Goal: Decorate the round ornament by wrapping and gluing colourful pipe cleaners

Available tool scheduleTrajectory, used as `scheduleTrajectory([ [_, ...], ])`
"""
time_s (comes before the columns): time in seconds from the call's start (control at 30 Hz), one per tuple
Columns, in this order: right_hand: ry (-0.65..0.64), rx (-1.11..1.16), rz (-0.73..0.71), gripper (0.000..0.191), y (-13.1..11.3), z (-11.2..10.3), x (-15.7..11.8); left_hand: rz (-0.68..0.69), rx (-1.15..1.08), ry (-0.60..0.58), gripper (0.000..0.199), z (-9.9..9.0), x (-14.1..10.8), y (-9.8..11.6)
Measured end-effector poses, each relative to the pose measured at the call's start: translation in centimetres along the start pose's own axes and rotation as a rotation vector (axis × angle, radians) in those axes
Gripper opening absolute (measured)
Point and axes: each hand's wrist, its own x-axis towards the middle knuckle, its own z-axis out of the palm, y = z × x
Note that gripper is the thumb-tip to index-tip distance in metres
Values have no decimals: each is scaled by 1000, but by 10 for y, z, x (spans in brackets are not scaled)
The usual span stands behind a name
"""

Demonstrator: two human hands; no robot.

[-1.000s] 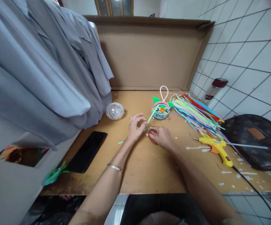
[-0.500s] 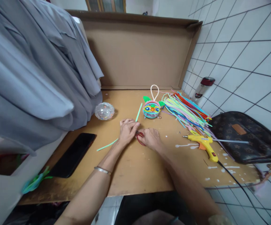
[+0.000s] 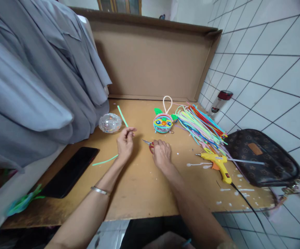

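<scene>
My left hand [image 3: 125, 142] is closed on light green pipe cleaners; one strip [image 3: 122, 116] sticks up past the fingers, and another length [image 3: 105, 161] runs out to the lower left. Small red-handled scissors [image 3: 150, 144] lie under the fingers of my right hand [image 3: 161, 152], their tips pointing left. A clear ball [image 3: 110, 123] rests left of my left hand. Behind my right hand stands a decorated ball [image 3: 163, 123] with a face, green ears and a white loop.
A pipe cleaner bundle [image 3: 201, 124], a yellow glue gun [image 3: 218, 164], a brown bag [image 3: 264, 159] and a bottle [image 3: 219, 103] are on the right. A black phone [image 3: 70, 172] and grey cloth [image 3: 43, 76] are on the left. Cardboard [image 3: 152, 58] stands behind.
My hands have moved apart, the left one going left with the green pipe cleaner. The scissors have come away from the strip, with my right hand on them. The view has shifted slightly.
</scene>
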Motion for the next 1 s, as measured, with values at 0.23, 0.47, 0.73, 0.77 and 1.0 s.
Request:
scheduleTrajectory([
  [0.23,12,20,-81,31,7,9,1,-140,-243,-134,37,7,-4,7],
  [0.47,118,260,-76,38,9,5,6,-266,-275,-284,38,16,-11,11],
  [0.73,303,1027,-146,35,18,18,20,-289,-273,-571,41,24,-26,14],
  [0.77,320,1078,-155,32,18,19,21,-293,-265,-591,43,26,-27,14],
  [1.0,387,1360,30,31,18,15,23,-328,-206,-645,47,28,-29,11],
])
